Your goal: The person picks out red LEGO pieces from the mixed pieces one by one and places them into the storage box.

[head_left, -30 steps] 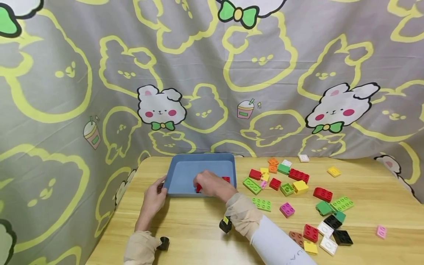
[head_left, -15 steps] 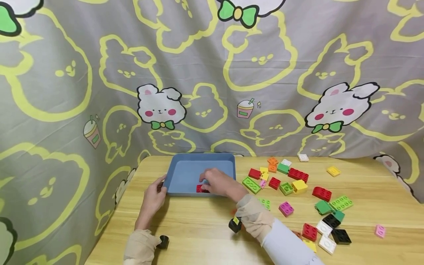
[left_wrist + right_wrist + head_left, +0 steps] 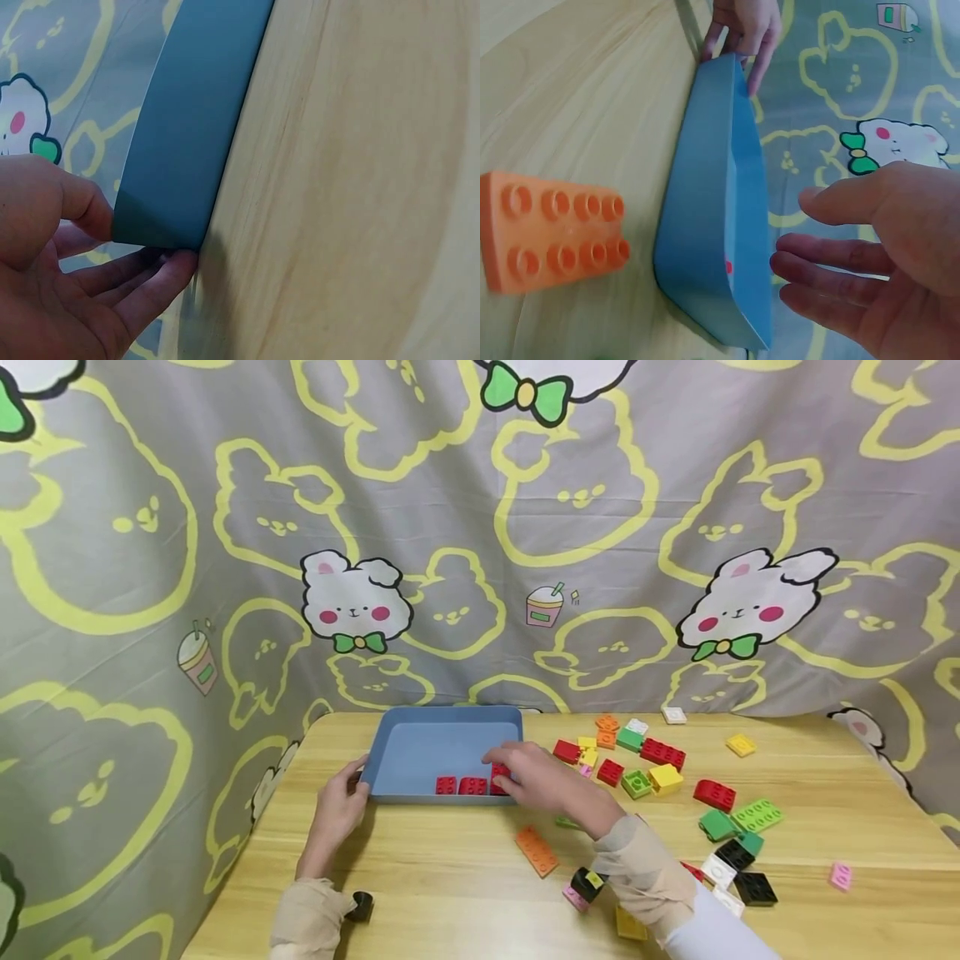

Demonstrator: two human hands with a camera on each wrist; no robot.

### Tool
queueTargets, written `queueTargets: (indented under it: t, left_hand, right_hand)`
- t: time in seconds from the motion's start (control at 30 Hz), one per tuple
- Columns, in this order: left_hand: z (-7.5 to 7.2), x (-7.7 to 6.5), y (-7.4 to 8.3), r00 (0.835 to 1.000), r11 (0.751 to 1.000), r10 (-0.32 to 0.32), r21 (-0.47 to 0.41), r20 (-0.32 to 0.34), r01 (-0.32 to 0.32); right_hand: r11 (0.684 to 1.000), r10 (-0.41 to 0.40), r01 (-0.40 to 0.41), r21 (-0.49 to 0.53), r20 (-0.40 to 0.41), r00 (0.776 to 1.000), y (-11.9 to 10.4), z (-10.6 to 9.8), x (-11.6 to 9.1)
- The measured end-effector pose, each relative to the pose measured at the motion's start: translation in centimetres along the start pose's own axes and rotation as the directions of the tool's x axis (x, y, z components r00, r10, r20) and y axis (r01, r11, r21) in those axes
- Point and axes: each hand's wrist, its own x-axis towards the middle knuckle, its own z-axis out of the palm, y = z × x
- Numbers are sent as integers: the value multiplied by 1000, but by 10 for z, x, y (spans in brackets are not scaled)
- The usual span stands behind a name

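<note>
In the head view, a blue tray stands at the back left of the wooden table. Three red toy building bricks lie in a row along its near side, the rightmost partly covered by my fingers. My left hand grips the tray's near left corner; in the left wrist view, its bent fingers clasp the tray's end. Over the tray's near right corner hovers my right hand. In the right wrist view, its fingers are loosely extended, with no brick between thumb and fingers.
An orange brick lies in front of the tray. Loose bricks in many colours spread over the right side, among them a yellow brick, a black brick and a pink brick. A patterned curtain hangs behind the table.
My right hand has moved rightward from the tray's near middle, uncovering the row of red bricks; the red piece it held lies in the tray. My left hand keeps its place on the tray.
</note>
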Motion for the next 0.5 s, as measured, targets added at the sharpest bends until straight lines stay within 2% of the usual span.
queueTargets:
  t: [0.33,0.5]
  left_hand:
    - [1,0,1,1000,1000,7,16,-13,-7]
    - [0,0,0,1000,1000,16,11,-11,-16]
  right_hand:
    - [996,78,-79,-51,-30,997,0,-24,-42]
    - [992,110,-111,-57,-20,994,0,-33,-62]
